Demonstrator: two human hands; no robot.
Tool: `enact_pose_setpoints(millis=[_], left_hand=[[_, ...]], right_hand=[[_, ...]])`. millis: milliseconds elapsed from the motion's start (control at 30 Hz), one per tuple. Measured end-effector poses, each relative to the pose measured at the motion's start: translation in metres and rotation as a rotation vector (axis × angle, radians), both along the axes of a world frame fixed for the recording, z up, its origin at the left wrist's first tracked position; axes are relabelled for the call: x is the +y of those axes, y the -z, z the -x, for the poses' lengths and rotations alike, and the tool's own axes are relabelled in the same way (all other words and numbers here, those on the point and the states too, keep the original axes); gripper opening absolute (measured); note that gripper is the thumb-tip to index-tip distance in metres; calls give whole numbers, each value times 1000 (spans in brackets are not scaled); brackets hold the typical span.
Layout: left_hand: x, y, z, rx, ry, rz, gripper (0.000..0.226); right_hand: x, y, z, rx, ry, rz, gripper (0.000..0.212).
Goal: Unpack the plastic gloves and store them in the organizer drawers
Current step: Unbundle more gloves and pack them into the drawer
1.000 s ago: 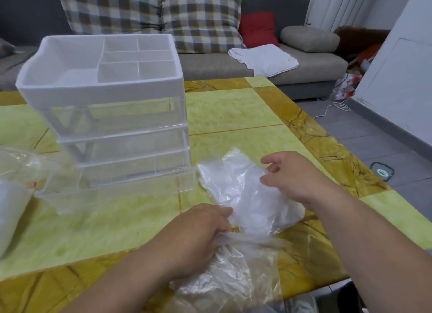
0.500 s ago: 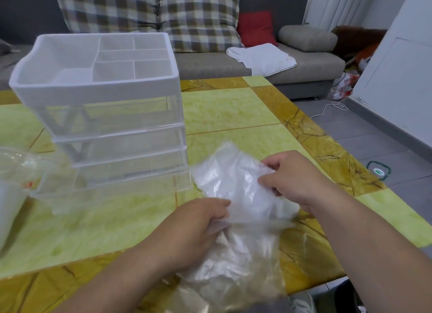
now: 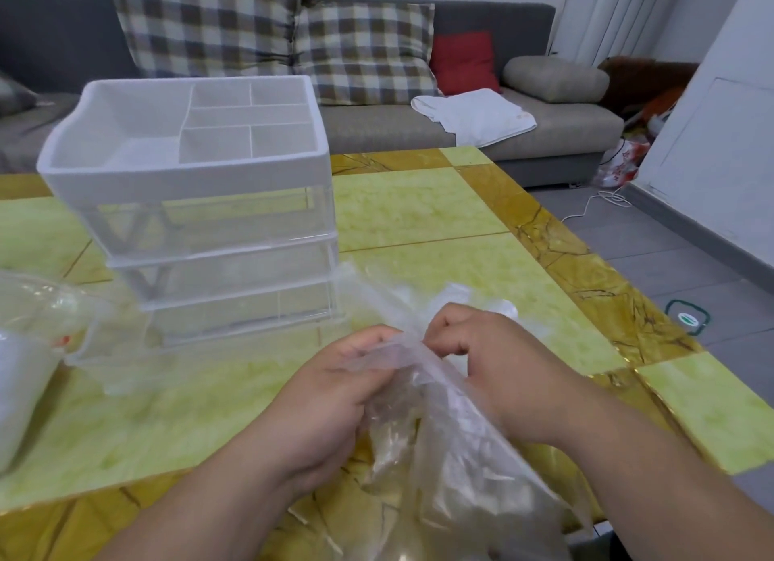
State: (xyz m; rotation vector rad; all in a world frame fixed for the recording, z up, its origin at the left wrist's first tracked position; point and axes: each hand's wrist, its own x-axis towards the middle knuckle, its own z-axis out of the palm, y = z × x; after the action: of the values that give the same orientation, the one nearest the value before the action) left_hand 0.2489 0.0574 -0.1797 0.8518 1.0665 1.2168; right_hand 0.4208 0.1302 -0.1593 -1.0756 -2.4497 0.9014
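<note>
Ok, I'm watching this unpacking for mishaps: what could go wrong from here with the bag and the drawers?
The left hand and right hand pinch the clear plastic bag close together; pulling apart could rip the thin film. The bag hangs over the near edge of the table, so gloves might drop to the floor. The pulled-out bottom drawer of the organizer sits near the left hand and could get knocked.

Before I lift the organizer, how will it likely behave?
Probably stiff and light: the organizer is thin clear plastic and its drawers look empty. The bottom drawer is pulled out, so it may slide out if tilted.
</note>
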Motion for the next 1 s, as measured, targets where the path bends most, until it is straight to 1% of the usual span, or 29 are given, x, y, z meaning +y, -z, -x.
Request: enact_pose_setpoints(millis=[67, 100, 133, 200, 267, 333, 400, 433, 467, 533, 567, 600, 633, 667, 700, 800, 833, 867, 933, 967, 1000], left_hand=[[0, 5, -3, 76, -58, 31, 16], [0, 7, -4, 114, -100, 49, 14], [0, 9, -6, 160, -145, 66, 17], [0, 12, -7, 265, -207, 75, 23], [-3, 11, -8, 323, -238, 90, 26], [-5, 11, -7, 348, -243, 112, 28], [-5, 13, -6, 364, -251, 146, 28], [-4, 15, -5, 365, -257, 169, 27], [-4, 17, -5, 367, -261, 190, 27], [-3, 20, -3, 377, -271, 219, 28], [-3, 20, -3, 388, -284, 229, 29], [-2, 21, -2, 401, -298, 235, 30], [-1, 21, -1, 402, -310, 237, 30], [-1, 20, 0, 390, -315, 240, 31], [-1, 19, 0, 379, -307, 238, 31], [-3, 13, -2, 351, -195, 199, 34], [-4, 11, -3, 330, -147, 183, 34], [-5, 10, -3, 308, -103, 166, 31], [-6, 11, -3, 247, -41, 151, 22], [-7, 13, -4, 217, -22, 153, 21], [-7, 15, -3, 204, -3, 159, 20]], right_hand=[[-3, -1, 0, -30, -45, 35, 36], [-3, -1, 0, -61, -68, 52, 37], [-3, -1, 0, -87, -87, 79, 29], [-1, -4, -1, -75, -84, 169, 7], [6, -8, -6, -31, 44, 210, 12], [17, -6, -12, 51, 272, 178, 15], [27, -1, -19, 126, 455, 169, 9], [29, 0, -21, 122, 480, 189, 7], [30, 2, -21, 90, 461, 232, 15], [29, 8, -22, -6, 355, 350, 40], [27, 10, -21, -88, 293, 370, 53], [25, 12, -21, -201, 233, 347, 65], [25, 13, -21, -326, 182, 280, 74], [25, 15, -21, -428, 137, 206, 77], [25, 14, -20, -482, 106, 153, 74], [23, 14, -21, -515, 70, 132, 40], [23, 14, -21, -515, 64, 135, 35], [21, 15, -21, -503, 45, 151, 35], [18, 16, -18, -460, -54, 165, 42], [16, 15, -15, -442, -124, 163, 42], [13, 14, -12, -426, -177, 160, 36]])
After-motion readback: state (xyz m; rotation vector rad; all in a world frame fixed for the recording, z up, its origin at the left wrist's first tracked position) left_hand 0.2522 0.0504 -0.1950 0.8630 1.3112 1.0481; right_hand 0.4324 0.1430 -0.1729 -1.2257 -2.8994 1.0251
